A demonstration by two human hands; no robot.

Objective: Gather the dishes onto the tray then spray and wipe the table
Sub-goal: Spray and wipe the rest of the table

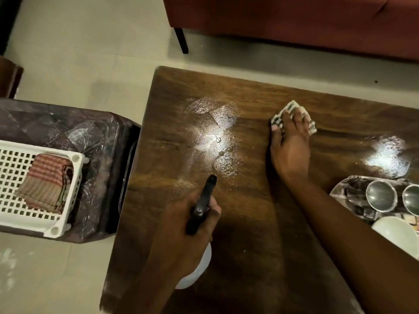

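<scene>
My left grip (181, 227) is curled round the spray bottle (201, 206). Its black trigger head points up-frame at the wet patch (217, 137) glistening in the middle of the tabletop (249, 234). My right grip (290, 143) lies spread with the fingers flat, pressing the checked cloth (293, 106) onto the wood right of centre. The cloth is just beside the patch but not on it.

Two steel cups (382, 196) and a white bowl (394, 232) sit on the tray (335, 189) at the right edge, and I see no loose dishes. I judge the gathering done and the wiping under way.

To do this step well, I'd hold the palm flat so the whole cloth bears down. I'd draw it leftward through the droplets in overlapping passes, working from the far edge toward the near one. I'd hold off on spraying until the patch is cleared, and I'd lift the bottle clear of the cloth's path.

The bright area (390, 155) above the tray may be wet or only glare; I cannot tell, so I'd wipe it anyway, steering round the tray.

At the left edge, a white basket (13, 177) holds a folded striped towel (45, 180) as a dry spare.
</scene>
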